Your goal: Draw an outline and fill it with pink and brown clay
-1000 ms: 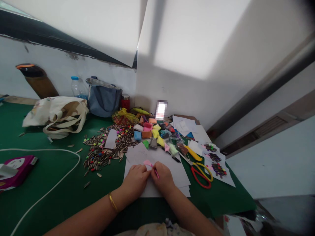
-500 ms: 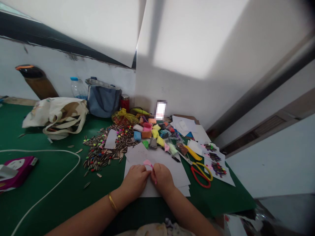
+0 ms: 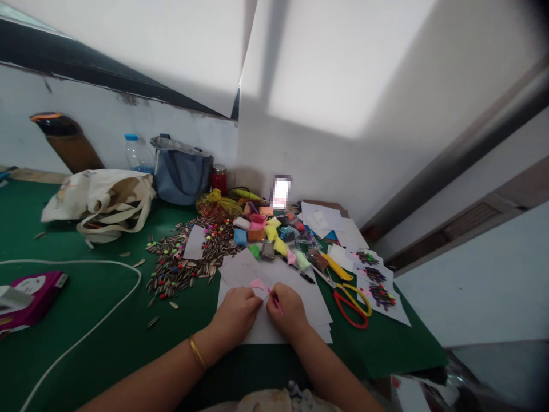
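Both my hands rest close together on a stack of white paper [image 3: 309, 300] on the green table. My left hand [image 3: 235, 315] is curled, its fingertips pressing down next to a small flat pink clay piece [image 3: 256, 283]; what the fingers pinch is hidden. My right hand [image 3: 288, 312] is closed round a thin pink stick [image 3: 275, 301], whose tip points toward the pink clay piece. A gold bangle [image 3: 197, 352] sits on my left wrist.
A heap of sunflower seeds with coloured beads [image 3: 189, 257] lies left of the paper. Coloured clay blocks [image 3: 270, 234] sit behind it. Scissors with red and yellow handles [image 3: 349, 300] and seed pictures [image 3: 377, 286] lie right. Bags [image 3: 103, 200], a bottle [image 3: 136, 153], a white cable [image 3: 107, 312] stand left.
My right hand has tilted the pink stick slightly, and the pink clay piece now lies a little clear of my fingertips. The left hand barely moved.
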A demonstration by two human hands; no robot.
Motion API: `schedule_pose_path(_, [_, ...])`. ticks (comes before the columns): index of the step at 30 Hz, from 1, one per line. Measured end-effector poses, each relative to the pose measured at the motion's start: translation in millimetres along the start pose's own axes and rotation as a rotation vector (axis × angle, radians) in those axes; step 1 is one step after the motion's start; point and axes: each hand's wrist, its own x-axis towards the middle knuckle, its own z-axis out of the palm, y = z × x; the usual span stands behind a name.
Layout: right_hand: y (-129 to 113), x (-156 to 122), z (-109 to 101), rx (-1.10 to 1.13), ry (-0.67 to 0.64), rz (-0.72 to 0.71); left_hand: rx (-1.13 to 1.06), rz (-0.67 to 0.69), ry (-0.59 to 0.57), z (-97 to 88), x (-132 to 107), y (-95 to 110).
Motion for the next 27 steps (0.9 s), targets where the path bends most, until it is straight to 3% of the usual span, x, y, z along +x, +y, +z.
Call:
schedule_pose_path(7, [-4,0,-9,0.142,-0.021,0.058,-0.131,-0.036,0.004,-7.7,6,-4])
schedule_pose_path(14, [-2,2,-13,0.252,0.016,0.165,0.019,-0.036,-0.015,-19.9,23,1])
schedule_pose_path(19, [4,5,-12,0.297,0.069,0.223,0.187,0.024,-0.054,-15.0,40,7])
schedule_pose_path(27, [11,7,-11,0.377,0.131,0.189,0.222,0.060,-0.069,-6.9,50,10])
